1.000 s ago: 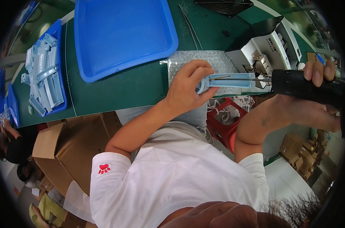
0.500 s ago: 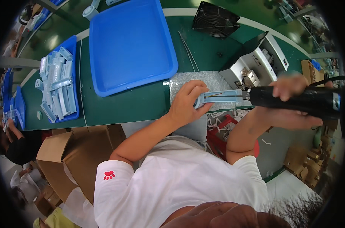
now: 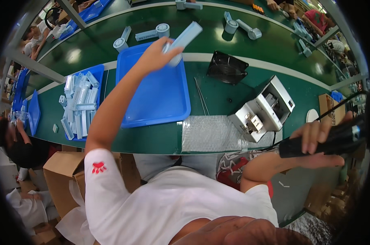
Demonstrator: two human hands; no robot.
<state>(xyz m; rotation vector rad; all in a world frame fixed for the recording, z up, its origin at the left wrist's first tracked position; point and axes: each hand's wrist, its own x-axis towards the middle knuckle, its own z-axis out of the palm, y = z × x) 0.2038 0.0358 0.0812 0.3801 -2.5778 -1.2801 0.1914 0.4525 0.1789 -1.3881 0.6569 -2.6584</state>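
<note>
My left hand point(image 3: 157, 56) is raised over the far part of the blue tray point(image 3: 186, 107), closed round a light-blue handheld fan point(image 3: 188, 36). The fan's straight handle points up and to the right, and its round head is blurred and partly covered by my fingers. Off to the right, my right hand point(image 3: 316, 134) grips a black electric screwdriver point(image 3: 293, 148) with a cord. It is held in front of and to the right of a white screw feeder point(image 3: 263, 107), away from any fan.
A blue bin point(image 3: 96, 72) at left holds several light-blue handle pieces point(image 3: 79, 100). Bubble wrap point(image 3: 205, 132), tweezers point(image 3: 201, 96) and a black cooling fan point(image 3: 227, 67) lie on the green table. Beyond, a green conveyor point(image 3: 193, 18) carries several handheld fans point(image 3: 162, 30). Co-workers sit around.
My left hand has carried the handheld fan from above the bubble wrap, up and left, over the tray. The screwdriver has come off the fan and moved slightly lower in view.
</note>
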